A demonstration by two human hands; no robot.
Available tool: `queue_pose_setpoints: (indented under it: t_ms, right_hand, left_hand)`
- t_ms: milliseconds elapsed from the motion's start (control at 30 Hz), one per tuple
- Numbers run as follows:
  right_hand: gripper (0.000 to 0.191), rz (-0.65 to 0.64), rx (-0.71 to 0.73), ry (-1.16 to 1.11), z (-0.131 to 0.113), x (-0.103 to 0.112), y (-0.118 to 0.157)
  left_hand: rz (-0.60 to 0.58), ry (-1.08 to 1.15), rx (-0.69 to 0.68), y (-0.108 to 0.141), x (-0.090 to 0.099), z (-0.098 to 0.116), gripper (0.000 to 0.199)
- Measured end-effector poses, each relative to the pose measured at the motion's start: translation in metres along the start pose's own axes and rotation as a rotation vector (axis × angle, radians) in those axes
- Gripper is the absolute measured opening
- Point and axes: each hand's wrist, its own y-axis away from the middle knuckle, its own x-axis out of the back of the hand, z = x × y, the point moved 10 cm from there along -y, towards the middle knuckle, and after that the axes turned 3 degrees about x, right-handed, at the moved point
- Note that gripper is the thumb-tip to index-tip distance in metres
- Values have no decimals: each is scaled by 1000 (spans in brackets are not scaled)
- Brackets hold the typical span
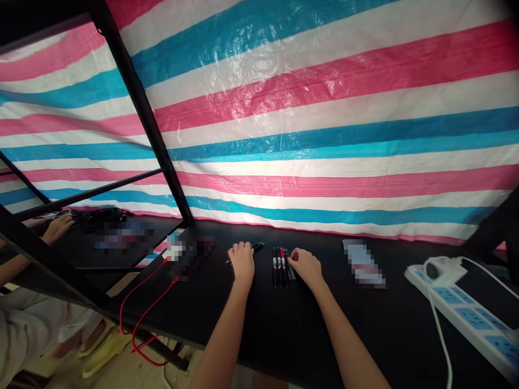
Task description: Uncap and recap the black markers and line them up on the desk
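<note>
A row of several pens (279, 267), mostly black with one red-topped, lies side by side on the black table (284, 329). At the row's right edge, the thumb and forefinger of my right hand (307, 266) are closed on the outermost pen. To the left of the row, my left hand (242, 261) rests on the tabletop with its fingers curled over black pens (258, 247). Their ends stick out to the right of the hand, and the rest is hidden beneath it.
A white power strip (458, 308) with a plugged-in charger (444, 270) lies at the right. Beyond my right hand is a blurred phone-like object (364, 263). Red cables (140, 283) hang over the front edge at the left. Behind the black frame, another person's hand (59, 228) shows.
</note>
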Motion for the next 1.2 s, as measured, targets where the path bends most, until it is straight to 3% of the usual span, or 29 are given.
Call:
queue_pose_setpoints:
  t_ms: [333,467,667,867,1200]
  right_hand:
    - [10,-1,-27,52,0,0,1]
    - [10,-14,-31,77,-1,-2,1]
    - [15,-56,-60,88,0,-5,-1]
    - [13,-66,-53,72,2,-6,-2]
    - [12,-58,-39,122,-2,-6,0]
  left_hand:
    - [-24,51,35,2,4,2,13]
    - [-43,170,-28,7,5,22,19]
    - [-184,252,-188,18,-11,56,25]
    - [-239,195,-179,19,-20,54,13]
    - [-244,192,-146,16,-17,48,15]
